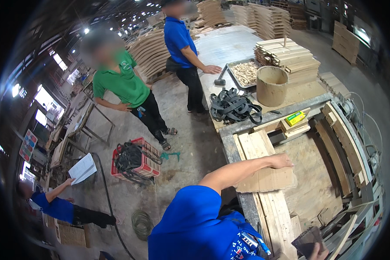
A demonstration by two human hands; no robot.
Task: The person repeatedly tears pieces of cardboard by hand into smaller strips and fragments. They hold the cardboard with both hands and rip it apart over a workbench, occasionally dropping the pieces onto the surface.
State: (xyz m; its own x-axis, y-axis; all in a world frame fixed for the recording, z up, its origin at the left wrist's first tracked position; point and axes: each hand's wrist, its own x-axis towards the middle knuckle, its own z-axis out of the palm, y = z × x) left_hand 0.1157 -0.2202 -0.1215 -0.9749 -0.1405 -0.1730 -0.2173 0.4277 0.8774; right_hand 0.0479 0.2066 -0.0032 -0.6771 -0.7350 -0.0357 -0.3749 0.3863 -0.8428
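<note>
My left arm reaches across the bench, and my left hand (282,160), fingers curled together, grips the far edge of a piece of brown cardboard (264,181). The cardboard lies over long pale wooden boards (276,216) along the bench's left side. At the lower right edge, my right hand (320,252) is partly cut off. It holds a dark brown, flat, squarish piece (307,241), whose kind I cannot make out. Beyond my left hand, a yellow-green small box (295,118) rests on short wooden blocks.
Curved wooden rails (333,149) line the frame's right side. Farther back are black straps (234,106), a round tub (271,86), a hammer (220,80), a tray of dowels (243,73) and stacked slats (290,58). Three people stand to the left, near a red crate (136,160).
</note>
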